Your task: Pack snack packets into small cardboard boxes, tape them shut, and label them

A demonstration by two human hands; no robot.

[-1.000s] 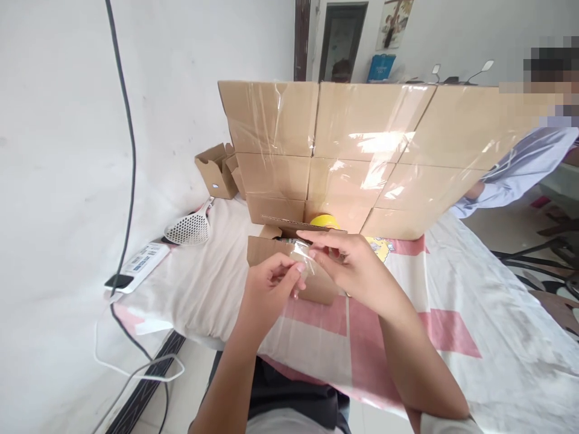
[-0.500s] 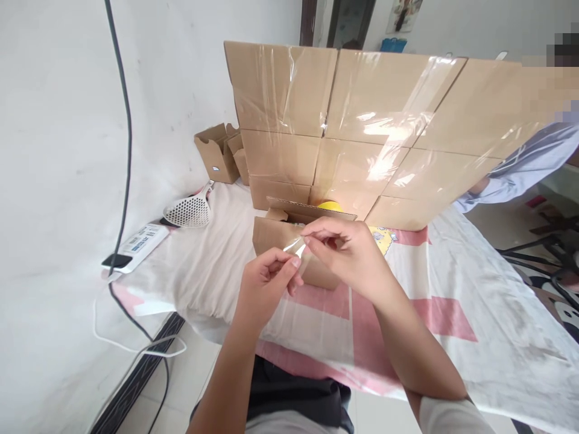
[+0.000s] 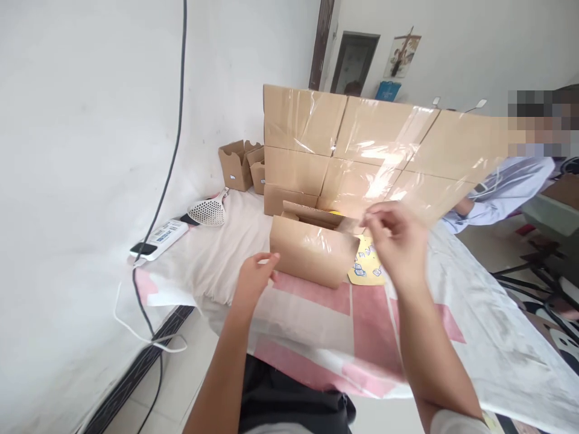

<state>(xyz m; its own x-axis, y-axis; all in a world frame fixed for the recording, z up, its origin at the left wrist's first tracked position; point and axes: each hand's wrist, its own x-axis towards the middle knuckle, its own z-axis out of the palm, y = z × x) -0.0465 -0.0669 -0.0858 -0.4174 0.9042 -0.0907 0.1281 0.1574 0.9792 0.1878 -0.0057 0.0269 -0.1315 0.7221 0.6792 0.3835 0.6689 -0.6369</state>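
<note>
Carton [image 3: 312,252] nr half-curled L hand [image 3: 253,280], w/ R hand [image 3: 400,247] blurred & pinched, both grips unclear.

Right fingers [image 3: 382,208] slightly blurred

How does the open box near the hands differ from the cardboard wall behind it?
Size: the open box is small and low, while the cardboard wall rises well above it.
Build: the box has one plain front, while the wall shows a grid of panels with dark seams.
Top: the box has a raised flap and a visible opening; the wall's top edge is straight.
Both are brown and have shiny glints.
</note>
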